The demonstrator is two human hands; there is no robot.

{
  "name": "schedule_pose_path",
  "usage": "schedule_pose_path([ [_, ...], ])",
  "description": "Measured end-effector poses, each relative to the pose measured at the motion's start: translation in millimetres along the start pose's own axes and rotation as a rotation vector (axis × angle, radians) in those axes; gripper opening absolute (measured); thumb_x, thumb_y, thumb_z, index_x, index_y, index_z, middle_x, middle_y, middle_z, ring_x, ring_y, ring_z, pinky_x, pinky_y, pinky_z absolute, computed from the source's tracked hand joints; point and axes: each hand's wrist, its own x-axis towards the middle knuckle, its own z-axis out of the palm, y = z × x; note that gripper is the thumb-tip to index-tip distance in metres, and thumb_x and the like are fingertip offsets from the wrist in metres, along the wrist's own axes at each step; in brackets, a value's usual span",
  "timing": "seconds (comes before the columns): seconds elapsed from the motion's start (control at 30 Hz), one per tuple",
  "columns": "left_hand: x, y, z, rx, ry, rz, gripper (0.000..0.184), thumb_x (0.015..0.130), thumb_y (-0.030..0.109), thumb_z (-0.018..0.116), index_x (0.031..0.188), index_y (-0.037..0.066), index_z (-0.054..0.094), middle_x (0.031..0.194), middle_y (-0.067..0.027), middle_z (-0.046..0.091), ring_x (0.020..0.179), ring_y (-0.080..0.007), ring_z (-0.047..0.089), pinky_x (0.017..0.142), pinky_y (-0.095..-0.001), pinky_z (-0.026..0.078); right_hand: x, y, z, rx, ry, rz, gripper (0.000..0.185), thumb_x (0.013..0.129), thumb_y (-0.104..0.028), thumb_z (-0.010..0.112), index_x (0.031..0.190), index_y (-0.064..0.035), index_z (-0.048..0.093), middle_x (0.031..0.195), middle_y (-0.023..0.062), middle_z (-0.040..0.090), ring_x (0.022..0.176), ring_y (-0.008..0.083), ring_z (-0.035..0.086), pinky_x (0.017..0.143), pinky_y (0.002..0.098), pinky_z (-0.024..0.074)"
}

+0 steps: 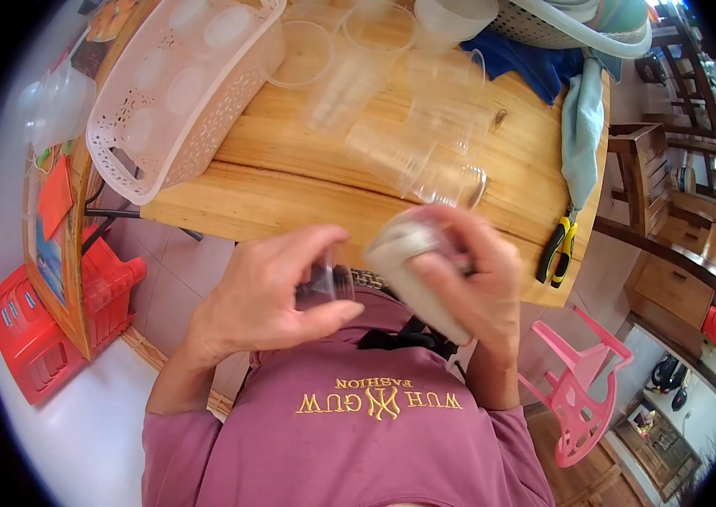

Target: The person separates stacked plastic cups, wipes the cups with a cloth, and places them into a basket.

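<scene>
Apparently the work at the table (535, 152) is at a wiping step, with one piece handled clear of the wood, over the lap by the near edge. As I judge it, the next move calls for bringing both hands together and turning the piece under light pressure, since thin clear plastic would probably flex.

At the table's left stands the basket (227, 106), with round, clear shapes inside that may be cups too. To its right, several clear cups (451, 182) are spread across the wood, some on their sides; overlap and blur keep me from counting them. The pliers (553, 250) lie near the right edge, well apart from both hands.

The left hand (248, 287) is half open, thumb and fingers curved around its load, the thumb reaching past the rim. The right hand (489, 275) is curled, its thumb pressing the cloth (404, 270) against the fingers. The cloth is bunched in front and trails down towards the lap; whether it wraps anything, I cannot tell.

Smallest is the single cup (324, 287) in the left hand, with a gap between it and the cloth.
</scene>
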Motion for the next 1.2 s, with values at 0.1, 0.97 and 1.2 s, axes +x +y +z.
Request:
schedule_pose_path([
  [0.1, -6.5, -13.3, 5.0, -0.330, 0.044, -0.172, 0.062, 0.083, 0.029, 0.074, 0.131, -0.001, 0.048, 0.107, -0.0128, 0.065, 0.091, -0.0185, 0.063, 0.081, -0.0312, 0.051, 1.6, -4.7, 1.1, 0.227, 0.291, -0.119, 0.056, 0.078, -0.009, 0.077, 0.129, -0.0006, 0.054, 0.102, 0.0115, 0.067, 0.093, 0.0194, 0.067, 0.082, 0.0312, 0.0531],
  [0.97, 23.0, -48.4, 60.6, -1.895, 0.468, -0.058, 0.058, 0.105, 0.046, 0.034, 0.127, -0.004, 0.052, 0.111, -0.0221, 0.065, 0.105, -0.0316, 0.063, 0.096, -0.0448, 0.050, 12.3, 3.1, 39.9, 0.132, 0.174, -0.556, 0.047, 0.070, 0.002, 0.073, 0.114, 0.0079, 0.057, 0.101, 0.0220, 0.061, 0.084, 0.0298, 0.061, 0.070, 0.0338, 0.0506],
  [1.2, 17.8, -18.1, 43.3, -1.062, 0.393, -0.184, 0.077, 0.094, 0.058, 0.054, 0.136, -0.005, 0.042, 0.117, -0.0167, 0.060, 0.106, -0.0259, 0.062, 0.096, -0.0388, 0.049, 14.2, -0.4, 41.1, 0.111, 0.182, -0.586, 0.050, 0.070, -0.001, 0.078, 0.115, 0.0069, 0.057, 0.102, 0.0212, 0.061, 0.084, 0.0299, 0.063, 0.069, 0.0347, 0.0519],
])
